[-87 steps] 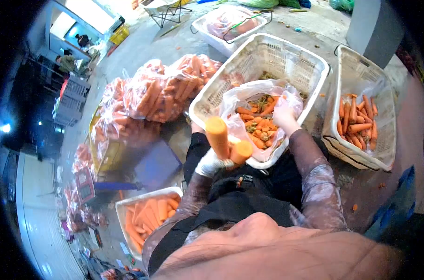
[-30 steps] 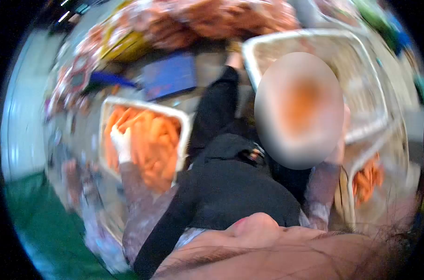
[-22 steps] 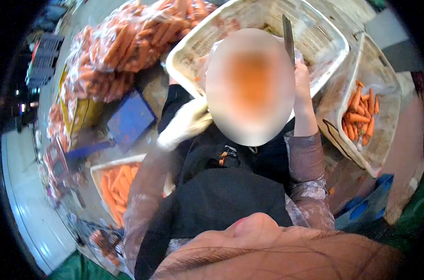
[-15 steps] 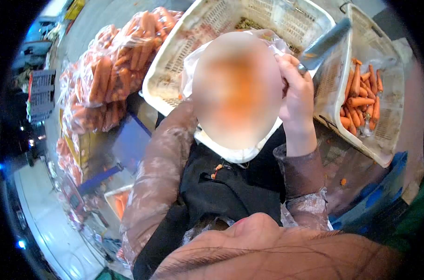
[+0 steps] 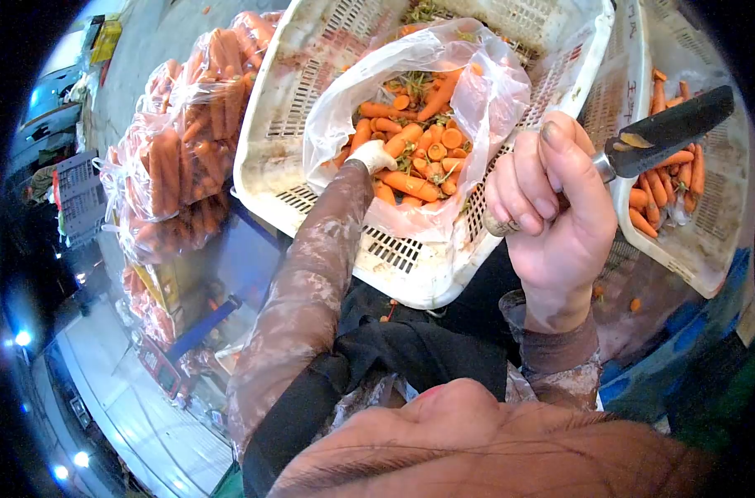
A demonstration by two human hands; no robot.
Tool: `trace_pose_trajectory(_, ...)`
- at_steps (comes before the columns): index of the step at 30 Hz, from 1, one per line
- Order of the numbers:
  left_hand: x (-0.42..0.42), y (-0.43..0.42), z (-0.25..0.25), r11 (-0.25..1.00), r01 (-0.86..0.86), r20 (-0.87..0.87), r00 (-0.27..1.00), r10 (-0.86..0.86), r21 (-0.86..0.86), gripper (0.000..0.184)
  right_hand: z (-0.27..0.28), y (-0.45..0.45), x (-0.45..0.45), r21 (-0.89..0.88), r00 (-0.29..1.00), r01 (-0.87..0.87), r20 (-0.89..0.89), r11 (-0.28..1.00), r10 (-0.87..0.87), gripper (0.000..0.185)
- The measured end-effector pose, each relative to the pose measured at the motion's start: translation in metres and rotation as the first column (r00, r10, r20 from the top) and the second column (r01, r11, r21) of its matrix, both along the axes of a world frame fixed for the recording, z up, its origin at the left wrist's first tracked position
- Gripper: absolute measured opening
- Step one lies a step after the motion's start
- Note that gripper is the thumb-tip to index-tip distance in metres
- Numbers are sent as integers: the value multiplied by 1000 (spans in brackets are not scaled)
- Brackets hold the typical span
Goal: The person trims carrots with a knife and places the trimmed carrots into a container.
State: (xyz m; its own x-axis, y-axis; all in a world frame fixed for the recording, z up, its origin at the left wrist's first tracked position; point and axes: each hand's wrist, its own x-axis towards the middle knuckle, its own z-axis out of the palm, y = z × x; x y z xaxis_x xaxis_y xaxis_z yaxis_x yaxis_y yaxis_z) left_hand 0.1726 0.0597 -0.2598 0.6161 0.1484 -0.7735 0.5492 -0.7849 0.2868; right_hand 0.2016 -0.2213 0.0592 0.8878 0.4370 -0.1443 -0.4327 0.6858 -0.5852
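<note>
My right hand [image 5: 560, 195] is closed around the handle of a knife [image 5: 668, 129], held up over the right side of the near crate. Its broad dark blade points up and right, with a small brownish scrap stuck on it. My left hand [image 5: 373, 156], in a whitish glove, reaches into a clear plastic bag [image 5: 332, 104]. It touches carrots [image 5: 415, 186] there; its fingers are too small and partly hidden to show whether they grip one. Several carrots in the bag have cut ends, and green tops lie among them. The bag sits inside a white plastic crate [image 5: 265, 162].
A second white crate [image 5: 713, 224] on the right holds loose carrots [image 5: 655, 195]. Stacked bags of carrots [image 5: 174, 145] stand at the left, beside a blue panel [image 5: 244, 249]. Carrot scraps [image 5: 635, 305] lie on the floor at right.
Both hands were at the bag, whose middle was blurred over. My right hand has come nearer with the knife, its blade now lower and further right. My left hand now shows inside the bag.
</note>
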Motion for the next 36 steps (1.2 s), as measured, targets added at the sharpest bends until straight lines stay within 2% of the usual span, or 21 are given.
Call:
trace_pose_trajectory(4, -2, -4, 10, 952, -179, -14, 983, 181, -248, 52, 0, 3, -3, 14, 999, 32, -27, 999, -31, 30)
trace_pose_trajectory(7, -8, -9, 6, 942, 92, 359, 933, 31, -321, 46, 0, 3, -5, -16, 999, -21, 38, 1000, 21, 29)
trace_pose_trajectory(8, -13, -9, -4, 897, 207, 396, 917, -39, -390, 47, 0, 3, -6, -19, 999, -21, 39, 1000, 22, 29)
trace_pose_trajectory(10, -28, -12, -12, 833, 526, 431, 801, -416, -173, 49, 0, 3, -5, -32, 999, -27, 42, 999, 28, 28)
trace_pose_trajectory(11, -35, -15, 1, 763, 647, 362, 714, -599, -12, 51, 1, 3, -4, -29, 999, -25, 48, 999, 26, 28)
trace_pose_trajectory(12, -30, -21, 10, 740, 672, 231, 724, -650, -22, 58, 2, 3, -4, -45, 999, -28, 39, 999, 29, 28)
trace_pose_trajectory(13, -22, -26, 18, 736, 676, 232, 720, -654, -20, 58, 3, 2, -4, -62, 999, -29, 30, 998, 31, 28)
trace_pose_trajectory(15, -10, -33, 25, 780, 605, -68, 782, -620, -158, 61, 2, 1, -6, -70, 999, -22, 40, 997, 25, 28)
trace_pose_trajectory(17, -18, -30, 7, 749, 631, -19, 762, -647, -201, 66, 2, 2, -6, -76, 998, -28, 55, 997, 32, 27)
trace_pose_trajectory(20, -37, -49, 30, 817, 575, 24, 818, -574, -41, 79, 3, 3, -6, -95, 998, 0, 69, 995, 7, 27)
trace_pose_trajectory(21, -36, -58, 43, 830, 557, -66, 829, -556, -1, 80, 3, 4, -6, -118, 998, 8, 60, 993, 0, 28)
trace_pose_trajectory(24, -44, -68, 60, 798, 597, -19, 802, -597, 81, 74, 1, 7, -4, -150, 997, 33, 67, 988, -23, 30)
trace_pose_trajectory(26, -50, -71, 90, 669, 685, 198, 641, -741, 287, 64, -6, 9, -1, -75, 998, 62, 6, 995, -62, 27)
trace_pose_trajectory(29, -49, -58, 138, 854, 481, 497, 702, -510, 196, 62, -9, 10, 3, -112, 990, 143, 3, 983, -144, 28)
trace_pose_trajectory(30, -51, -51, 151, 918, 390, 667, 666, -334, 71, 66, -11, 10, 5, -128, 987, 163, 16, 978, -163, 28)
trace_pose_trajectory(31, -50, -45, 169, 943, 236, 541, 838, -74, -236, 68, -13, 9, 9, -108, 987, 158, 3, 981, -159, 28)
trace_pose_trajectory(32, -57, -39, 182, 840, 18, 402, 883, 241, -542, 66, -13, 9, 9, -132, 987, 161, 16, 978, -161, 28)
trace_pose_trajectory(33, -67, -36, 193, 605, -195, 174, 850, 497, -772, 64, -14, 11, 11, -157, 987, 160, 32, 975, -157, 28)
trace_pose_trajectory(34, -76, -40, 203, 364, -271, 78, 699, 711, -891, 64, -17, 15, 13, -190, 986, 161, 77, 968, -149, 27)
trace_pose_trajectory(35, -82, -43, 215, 52, -288, -151, 637, 756, -956, 67, -20, 18, 12, -178, 985, 152, 108, 972, -135, 27)
trace_pose_trajectory(36, -90, -47, 218, -78, -231, -204, 588, 783, -970, 70, -20, 22, 11, -336, 981, 134, 176, 932, -78, 27)
